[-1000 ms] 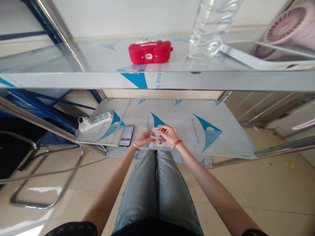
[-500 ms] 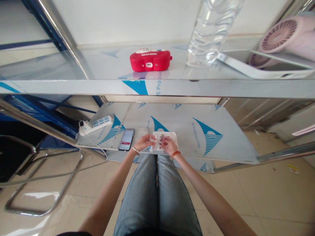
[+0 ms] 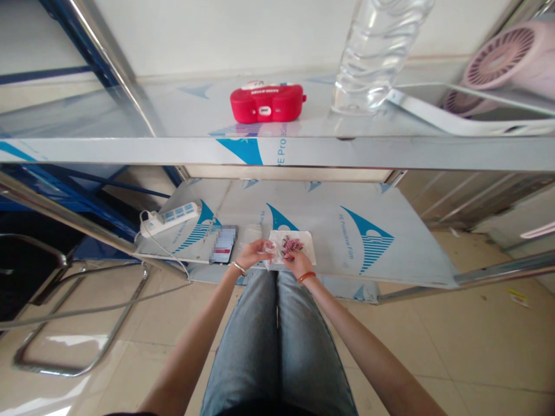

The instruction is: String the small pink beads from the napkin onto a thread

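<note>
**Both hands at a clear bag on the lower shelf**

Our left hand (image 3: 251,253) has its fingers curled closed around the edge of a small clear plastic bag (image 3: 270,252), which sits pinched between that hand and the right one. Our right hand (image 3: 296,260) is bent at the wrist just beside the bag, fingertips down on a heap of small red pieces (image 3: 292,245); whether those fingers are pinching a piece or only resting on the heap is too small for us to tell. The red pieces lie on a white sheet (image 3: 303,240) that spreads out just beyond the right fingers.

A silver bangle circles our left wrist and an orange band (image 3: 306,277) our right. Just left of the left fingers lies a phone (image 3: 224,244), and between the phone and the white sheet we see another flat clear bag (image 3: 250,233). Farther left, well apart from the fingers, a white power strip (image 3: 171,215) lies with its cable trailing off the shelf edge. All of this sits on the lower steel shelf (image 3: 390,260), still covered in blue-printed film.

Above the hands, on the upper shelf (image 3: 130,147), stand a red case (image 3: 266,103), a clear water bottle (image 3: 373,58) and, far to the right, a pink fan (image 3: 511,55). Below the fingers our knees in blue jeans (image 3: 277,341) point toward the shelf, over a tiled floor.
</note>
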`<state>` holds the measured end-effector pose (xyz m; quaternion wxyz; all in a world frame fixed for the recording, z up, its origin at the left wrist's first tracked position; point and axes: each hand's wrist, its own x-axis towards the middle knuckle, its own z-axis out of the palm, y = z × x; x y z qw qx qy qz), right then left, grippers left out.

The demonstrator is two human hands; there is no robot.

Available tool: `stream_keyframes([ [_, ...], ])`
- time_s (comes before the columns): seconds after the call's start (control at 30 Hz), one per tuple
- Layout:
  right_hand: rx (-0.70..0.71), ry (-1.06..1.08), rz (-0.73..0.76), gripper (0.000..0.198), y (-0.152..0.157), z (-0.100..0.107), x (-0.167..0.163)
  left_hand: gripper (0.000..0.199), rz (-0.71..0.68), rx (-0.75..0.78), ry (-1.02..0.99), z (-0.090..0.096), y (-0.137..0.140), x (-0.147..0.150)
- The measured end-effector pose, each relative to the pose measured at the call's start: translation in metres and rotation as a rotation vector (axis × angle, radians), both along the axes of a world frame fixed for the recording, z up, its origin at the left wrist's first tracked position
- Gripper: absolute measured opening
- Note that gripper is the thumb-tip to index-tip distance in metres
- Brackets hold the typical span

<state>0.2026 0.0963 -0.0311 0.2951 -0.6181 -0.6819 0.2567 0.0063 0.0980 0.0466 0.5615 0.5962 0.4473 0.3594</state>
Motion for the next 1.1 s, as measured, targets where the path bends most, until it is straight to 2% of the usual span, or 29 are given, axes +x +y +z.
stream_keyframes([
  [0.13,0.046,0.189,-0.037,0.015,0.004,0.018,0.002,0.043,0.016,0.018,0.048,-0.007,-0.003,0.003],
  [0.27,0.154,0.406,-0.056,0.024,0.009,0.057,-0.007,0.047,0.033,0.033,0.13,-0.013,-0.003,0.008],
  [0.37,0.185,0.407,0.028,0.019,0.009,0.082,-0.016,0.049,0.042,0.058,0.187,-0.016,-0.002,0.011],
  [0.47,0.187,0.345,0.109,0.016,0.005,0.093,-0.021,0.047,0.063,0.095,0.235,-0.015,-0.001,0.012],
  [0.67,0.171,0.386,0.186,0.02,-0.007,0.093,-0.013,0.043,0.147,0.093,0.168,-0.008,-0.003,0.012],
  [0.8,0.146,0.337,0.194,0.051,-0.018,0.083,-0.014,0.046,0.231,0.051,0.024,-0.008,-0.004,0.016],
  [0.9,0.053,0.416,0.216,0.066,-0.028,0.07,-0.023,0.046,0.277,0.032,0.01,-0.002,-0.008,0.022],
  [1.0,-0.015,0.537,0.165,0.068,-0.032,0.056,-0.03,0.045,0.326,0.045,0.062,0.008,-0.015,0.029],
  [1.1,-0.059,0.594,0.066,0.054,-0.031,0.048,-0.029,0.045,0.33,0.045,0.039,0.013,-0.021,0.033],
])
